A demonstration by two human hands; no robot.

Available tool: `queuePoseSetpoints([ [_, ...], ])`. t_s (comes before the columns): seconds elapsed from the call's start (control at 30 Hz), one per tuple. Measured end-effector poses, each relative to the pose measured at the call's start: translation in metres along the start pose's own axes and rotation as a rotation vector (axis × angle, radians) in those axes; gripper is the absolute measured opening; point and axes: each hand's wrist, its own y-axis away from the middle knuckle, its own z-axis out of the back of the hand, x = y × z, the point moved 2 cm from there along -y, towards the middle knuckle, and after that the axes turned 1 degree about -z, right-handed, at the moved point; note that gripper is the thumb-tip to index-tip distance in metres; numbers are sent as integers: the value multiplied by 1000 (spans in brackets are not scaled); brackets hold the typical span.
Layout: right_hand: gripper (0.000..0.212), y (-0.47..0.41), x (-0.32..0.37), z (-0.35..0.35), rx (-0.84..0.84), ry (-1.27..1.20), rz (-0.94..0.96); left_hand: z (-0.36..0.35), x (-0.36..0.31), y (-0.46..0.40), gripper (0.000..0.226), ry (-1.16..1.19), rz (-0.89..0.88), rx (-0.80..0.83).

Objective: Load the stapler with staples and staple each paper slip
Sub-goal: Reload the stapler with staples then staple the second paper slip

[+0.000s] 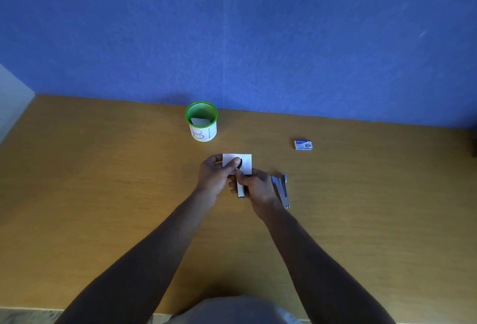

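A tan wooden worktop (103, 194) meets a textured blue wall (232, 26) along its far edge. Left of the worktop stands a pale grey surface (13, 96).

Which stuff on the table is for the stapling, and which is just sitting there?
For the job: white paper slip, small silver stapler in both hands, blue-and-white staple box.

Just there: second grey stapler lying beside, green mesh cup holding paper.

Dim, bluish light fills the room, and the forearms look nearly black. The bench (103, 194) is brightest at mid-depth and darkens toward the near edge. A faint shadow sits on the wall (258, 26) behind the green cup (201, 121). The wide lens bows the bench's edges; fine detail is soft.
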Motion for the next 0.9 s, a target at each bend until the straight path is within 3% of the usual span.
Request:
queuePoseSetpoints([
  [0.4, 18, 1, 1, -8, -65, -18, -18, 2, 2, -4, 28, 25, 26, -43],
  [0.5, 19, 1, 1, -6, -34, -27, -9, 3, 3, -6, 31, 1, 28, -12],
  [0.63, 22, 1, 1, -2, 24, -26, 8, 7, 6, -11, 19, 47, 55, 22],
  [0.77, 21, 1, -2, -1, 45, -23, 9, 10, 7, -14, 13, 86, 75, -15],
  [0.9, 18, 1, -5, 0, -52, 28, 33, 14, 3, -16, 12, 156, 77, -94],
])
